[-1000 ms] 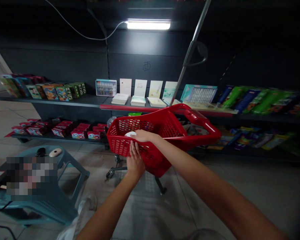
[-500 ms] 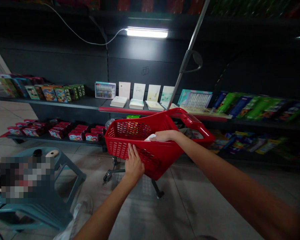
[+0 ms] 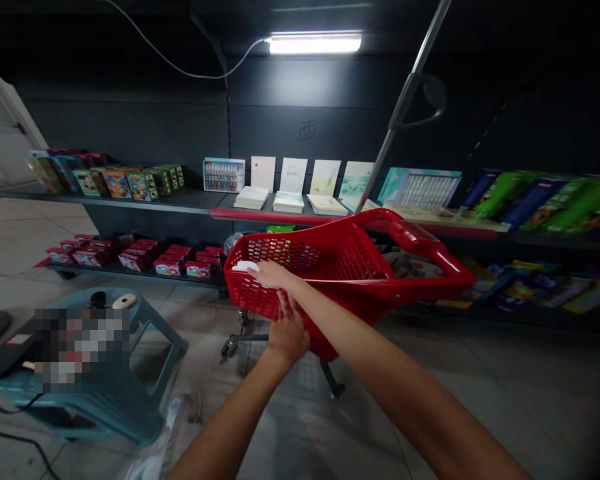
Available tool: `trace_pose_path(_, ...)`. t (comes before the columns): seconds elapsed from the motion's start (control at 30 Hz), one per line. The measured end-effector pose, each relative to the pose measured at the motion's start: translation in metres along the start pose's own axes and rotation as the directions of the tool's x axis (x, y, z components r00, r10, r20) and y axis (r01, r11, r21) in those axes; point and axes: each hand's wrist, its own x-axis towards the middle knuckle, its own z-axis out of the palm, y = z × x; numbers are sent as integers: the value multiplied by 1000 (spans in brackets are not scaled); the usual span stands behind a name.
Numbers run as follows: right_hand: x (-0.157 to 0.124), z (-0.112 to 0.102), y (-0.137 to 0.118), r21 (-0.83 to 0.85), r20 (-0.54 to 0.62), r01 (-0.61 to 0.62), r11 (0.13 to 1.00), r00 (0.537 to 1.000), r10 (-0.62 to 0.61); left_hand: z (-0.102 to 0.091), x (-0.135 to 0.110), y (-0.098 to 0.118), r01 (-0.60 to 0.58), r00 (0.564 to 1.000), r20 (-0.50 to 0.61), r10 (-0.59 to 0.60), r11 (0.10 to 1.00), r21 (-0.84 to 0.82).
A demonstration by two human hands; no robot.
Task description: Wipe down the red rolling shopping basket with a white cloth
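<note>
Fingers of my left hand [image 3: 286,313] are spread apart and flat against the near outer wall of the red plastic basket [image 3: 353,267], pressing on it without clamping it. My right hand [image 3: 274,273] reaches over the near rim with its fingers together, stretched toward the basket's left end. They lie on or just beside a small white object [image 3: 245,266], and I cannot tell whether they have closed on it. The basket tilts toward me above a wheeled base [image 3: 235,345], with a metal pole [image 3: 410,107] rising beyond it and a dark shelf [image 3: 130,203] of boxed goods on the far wall. A teal plastic stool [image 3: 150,340] stands off to my left on the tiled floor [image 3: 455,413].

To do this well, I judge that my left palm should keep a light, even press so the tilted basket doesn't rock on its base. My right wrist should stay clear of the rim so those fingers can move freely.

Compared with half a second earlier, the white object lies much nearer the basket's left end, and my right hand has moved left with it. My left hand has stayed against the wall, now partly behind my right forearm.
</note>
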Motion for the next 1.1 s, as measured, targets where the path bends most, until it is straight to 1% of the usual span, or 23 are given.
trace_pose_path(0.1, -27, -14, 15, -30, -32, -26, 999, 999, 25, -23, 2, -15, 24, 999, -23, -24, 1000, -5)
trace_pose_path(0.13, -39, -21, 23, -57, -47, -44, 997, 998, 41, -31, 3, -22, 28, 998, -50, -29, 999, -19)
trace_pose_path(0.2, -66, -36, 40, -119, -81, -78, 990, 994, 69, -45, 6, -37, 67, 988, -138, -73, 997, -48)
trace_pose_path(0.27, -96, -51, 59, -155, -130, -114, 981, 987, 94, -52, 9, -51, 122, 964, -228, -136, 990, -76)
trace_pose_path(0.33, -129, -61, 78, -151, -245, -137, 979, 965, 98, -54, 11, -63, 141, 949, -272, -161, 986, -91)
trace_pose_path(0.37, -146, -64, 87, -137, -337, -141, 980, 938, 88, -53, 12, -68, 139, 946, -282, -160, 986, -94)
trace_pose_path(0.4, -163, -64, 95, -122, -455, -135, 983, 888, 66, -53, 13, -72, 131, 944, -293, -152, 987, -93)
trace_pose_path(0.43, -180, -62, 102, -114, -579, -116, 987, 815, 29, -52, 14, -76, 125, 939, -309, -148, 988, -92)
trace_pose_path(0.5, -210, -49, 115, -132, -785, -90, 987, 618, -48, -53, 15, -84, 127, 921, -358, -155, 987, -103)
trace_pose_path(0.57, -231, -26, 125, -196, -895, -103, 975, 425, -135, -56, 17, -93, 126, 900, -403, -167, 984, -125)
trace_pose_path(0.6, -237, -12, 129, -221, -924, -134, 966, 345, -164, -56, 18, -96, 119, 897, -411, -164, 984, -133)
trace_pose_path(0.63, -240, 3, 132, -233, -942, -169, 958, 284, -179, -57, 19, -100, 109, 902, -403, -155, 985, -135)
trace_pose_path(0.67, -240, 18, 135, -232, -949, -199, 952, 260, -177, -56, 19, -103, 97, 914, -381, -140, 987, -131)
trace_pose_path(0.7, -237, 34, 136, -222, -949, -211, 952, 272, -161, -55, 20, -106, 84, 928, -351, -124, 988, -126)
trace_pose_path(0.77, -224, 65, 135, -166, -934, -227, 960, 349, -79, -53, 21, -109, 69, 950, -296, -101, 991, -117)
trace_pose_path(0.83, -206, 96, 128, -69, -930, -238, 969, 368, 24, -50, 21, -111, 60, 959, -269, -85, 993, -100)
trace_pose_path(0.87, -197, 111, 122, -13, -926, -240, 971, 369, 79, -50, 21, -113, 55, 961, -264, -76, 995, -86)
trace_pose_path(0.9, -187, 127, 115, 42, -912, -239, 970, 387, 135, -49, 21, -114, 50, 963, -260, -66, 996, -70)
trace_pose_path(0.97, -166, 157, 97, 132, -863, -218, 967, 454, 220, -49, 21, -116, 38, 965, -257, -49, 998, -44)
trace_pose_path(1.0, -156, 169, 86, 174, -845, -187, 967, 476, 245, -50, 21, -117, 39, 965, -257, -49, 998, -42)
trace_pose_path(1.03, -145, 179, 74, 244, -827, -161, 956, 481, 292, -50, 21, -117, 46, 965, -255, -57, 998, -48)
trace_pose_path(1.07, -135, 186, 62, 334, -808, -140, 932, 466, 360, -50, 20, -117, 57, 966, -250, -71, 997, -60)
trace_pose_path(1.1, -124, 189, 49, 433, -786, -124, 893, 433, 441, -51, 20, -117, 69, 966, -242, -86, 995, -76)
